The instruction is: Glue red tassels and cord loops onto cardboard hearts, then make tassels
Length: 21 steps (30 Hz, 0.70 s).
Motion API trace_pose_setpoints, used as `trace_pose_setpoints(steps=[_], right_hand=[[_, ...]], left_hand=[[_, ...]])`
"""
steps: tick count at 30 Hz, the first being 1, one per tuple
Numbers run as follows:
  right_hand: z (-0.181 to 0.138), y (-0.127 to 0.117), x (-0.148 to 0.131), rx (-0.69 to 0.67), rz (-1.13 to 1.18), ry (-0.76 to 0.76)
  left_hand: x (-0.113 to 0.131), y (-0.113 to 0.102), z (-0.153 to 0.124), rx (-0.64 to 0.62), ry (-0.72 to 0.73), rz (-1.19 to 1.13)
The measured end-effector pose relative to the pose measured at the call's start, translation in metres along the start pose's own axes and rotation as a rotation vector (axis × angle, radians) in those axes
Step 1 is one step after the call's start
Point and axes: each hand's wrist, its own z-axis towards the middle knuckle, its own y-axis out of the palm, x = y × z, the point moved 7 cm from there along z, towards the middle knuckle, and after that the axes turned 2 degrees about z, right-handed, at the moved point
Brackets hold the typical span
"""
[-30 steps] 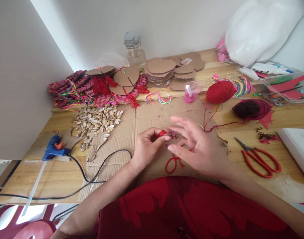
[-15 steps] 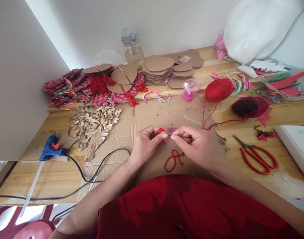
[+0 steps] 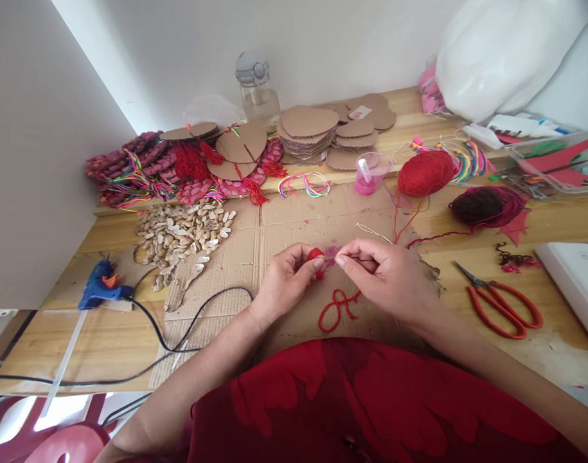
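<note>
My left hand (image 3: 286,280) pinches a small red yarn bundle (image 3: 315,254) between thumb and fingers. Opposite it, my right hand (image 3: 392,280) is closed in a pinch on a thin dark yarn strand (image 3: 331,260), which spans the short gap to the bundle. Below the hands, a looped red yarn end (image 3: 338,310) lies on the cardboard sheet (image 3: 294,225). Red yarn runs from behind my right hand up to a red yarn ball (image 3: 425,173). Dark red yarn leads off to a dark yarn ball (image 3: 486,211).
Orange-handled scissors (image 3: 503,308) lie at the right. On the left are a blue glue gun (image 3: 101,286) with its black cord and a pile of peanut shells (image 3: 187,235). Cardboard discs (image 3: 306,125), a water bottle (image 3: 259,90) and a pink cup (image 3: 365,183) stand behind.
My right hand has drawn slightly to the right, widening the gap between the hands. The dark strand shows a little longer. The whole view has shifted slightly.
</note>
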Motion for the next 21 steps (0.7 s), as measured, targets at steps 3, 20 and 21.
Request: trace_pose_setpoints(steps=[3, 20, 21], right_hand=[[0.002, 0.004, 0.003, -0.032, 0.113, 0.029], [0.005, 0.026, 0.007, -0.239, 0.387, 0.050], [0.006, 0.026, 0.006, -0.244, 0.391, 0.039]], left_hand=[[-0.001, 0.005, -0.002, -0.048, -0.025, -0.033], [0.004, 0.017, -0.011, -0.169, 0.130, 0.286], [0.005, 0.018, -0.012, -0.166, 0.135, 0.309]])
